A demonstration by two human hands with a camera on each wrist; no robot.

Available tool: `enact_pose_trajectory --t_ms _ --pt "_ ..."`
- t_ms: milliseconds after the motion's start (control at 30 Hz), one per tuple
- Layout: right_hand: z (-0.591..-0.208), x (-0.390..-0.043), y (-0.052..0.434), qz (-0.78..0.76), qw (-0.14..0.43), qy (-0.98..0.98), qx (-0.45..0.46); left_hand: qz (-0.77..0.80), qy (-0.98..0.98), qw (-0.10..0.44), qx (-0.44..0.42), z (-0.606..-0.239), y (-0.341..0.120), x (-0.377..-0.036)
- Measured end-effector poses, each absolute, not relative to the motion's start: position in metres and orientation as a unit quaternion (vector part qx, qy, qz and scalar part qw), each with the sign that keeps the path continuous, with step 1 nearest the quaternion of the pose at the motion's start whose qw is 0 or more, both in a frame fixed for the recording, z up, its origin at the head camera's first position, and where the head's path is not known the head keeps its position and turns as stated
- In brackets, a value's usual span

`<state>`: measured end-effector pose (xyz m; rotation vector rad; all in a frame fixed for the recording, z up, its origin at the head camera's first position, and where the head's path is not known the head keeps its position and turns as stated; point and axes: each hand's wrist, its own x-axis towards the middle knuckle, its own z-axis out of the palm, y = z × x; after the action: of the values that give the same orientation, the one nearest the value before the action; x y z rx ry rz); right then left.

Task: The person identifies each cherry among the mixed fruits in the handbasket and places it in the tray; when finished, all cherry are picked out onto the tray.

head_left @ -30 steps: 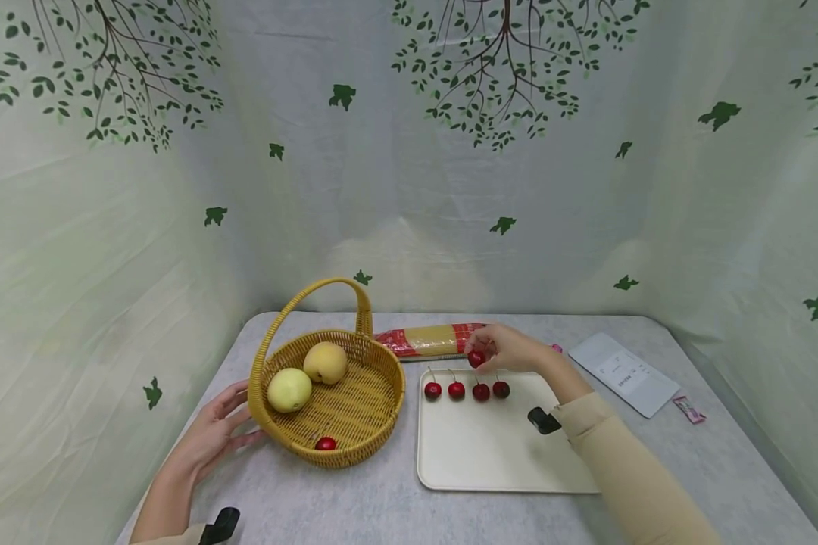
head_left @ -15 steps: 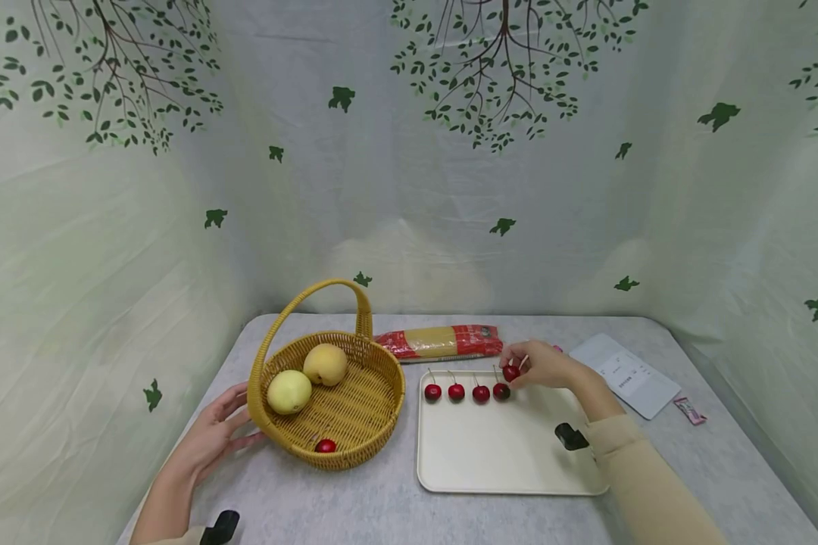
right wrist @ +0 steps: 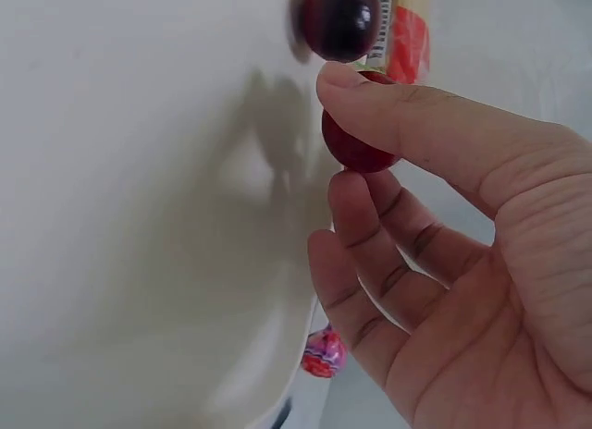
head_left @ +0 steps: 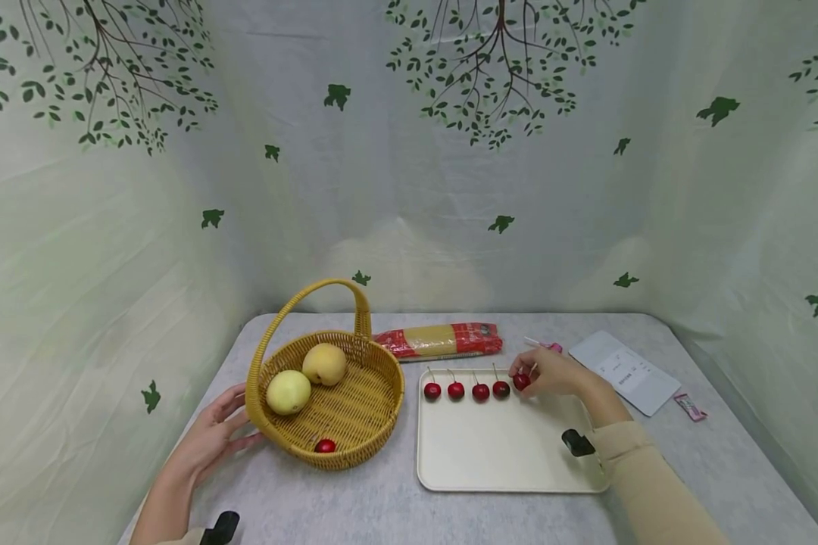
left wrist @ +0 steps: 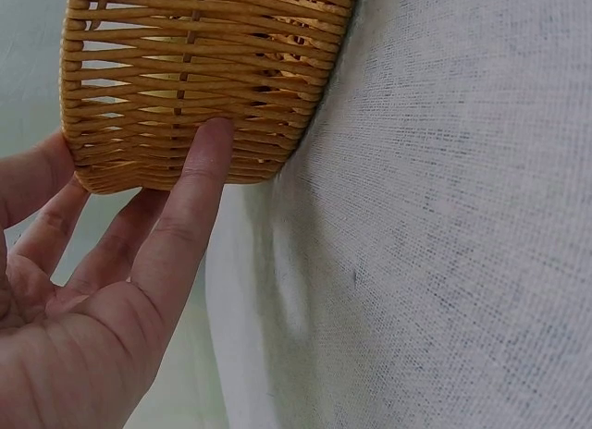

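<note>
- Right hand (head_left: 552,374) is pinching a cherry (head_left: 521,381) between thumb and forefinger, right at the far edge of the tray (head_left: 504,454), toward its far right corner.
- The wrist view shows it well: thumb on top, fingers (right wrist: 370,253) curled underneath, cherry sitting just above the tray. Can't tell if it's actually touching it.
- Four more cherries (head_left: 466,390) sit in a row along the tray's far edge, stems up, and the held one is just beside the rightmost of them.
- Left hand (head_left: 207,437) rests flat against the near left side of the basket (head_left: 382,378), fingers straight and relaxed, thumb tip touching the weave, not gripping anything.
- Inside the basket: two pears (head_left: 307,377) toward the far left, and one lone cherry (head_left: 325,445) by the near rim.
- A red and yellow packet (head_left: 439,341) lies on the surface just behind the tray.
- Over toward the right edge of the surface there's a white pouch (head_left: 623,371) and a small pink wrapper (head_left: 691,408).
</note>
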<state>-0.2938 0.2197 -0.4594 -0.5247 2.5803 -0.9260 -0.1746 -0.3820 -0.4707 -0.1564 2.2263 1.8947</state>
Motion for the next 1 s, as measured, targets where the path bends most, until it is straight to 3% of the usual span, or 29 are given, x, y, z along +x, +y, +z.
enact_pose_trajectory --t_ms 1000 --pt "-0.476 -0.288 0.229 -0.317 0.176 0.914 -0.184 0.641 0.757 0.118 -0.052 -0.470 -0.382 -0.176"
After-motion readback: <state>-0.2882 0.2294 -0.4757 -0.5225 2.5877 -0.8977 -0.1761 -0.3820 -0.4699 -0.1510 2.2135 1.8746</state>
